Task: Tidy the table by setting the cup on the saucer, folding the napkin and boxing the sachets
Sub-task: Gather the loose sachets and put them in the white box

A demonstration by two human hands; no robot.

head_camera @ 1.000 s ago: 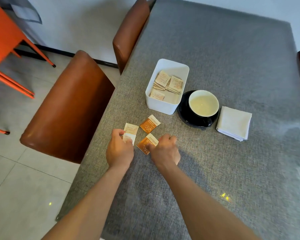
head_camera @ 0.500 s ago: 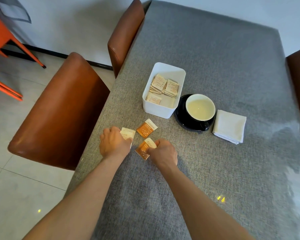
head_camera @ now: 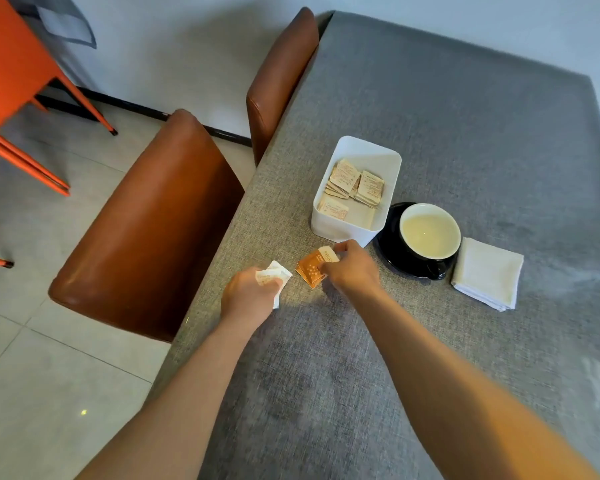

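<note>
On the table [head_camera: 465, 133]: a box [head_camera: 343, 230] toward the left edge, with sachets [head_camera: 355, 185] inside. Just right of the box, a saucer [head_camera: 388, 251] carrying a cup [head_camera: 430, 233]. Right of the saucer, touching it or nearly so, a folded napkin [head_camera: 487, 273]. In front of the box, two loose sachets [head_camera: 310, 270] in the right hand [head_camera: 354, 268]; left of these, more sachets in the left hand [head_camera: 250, 296]. Beyond the table's left edge, two chairs [head_camera: 153, 230], one behind the other.
</note>
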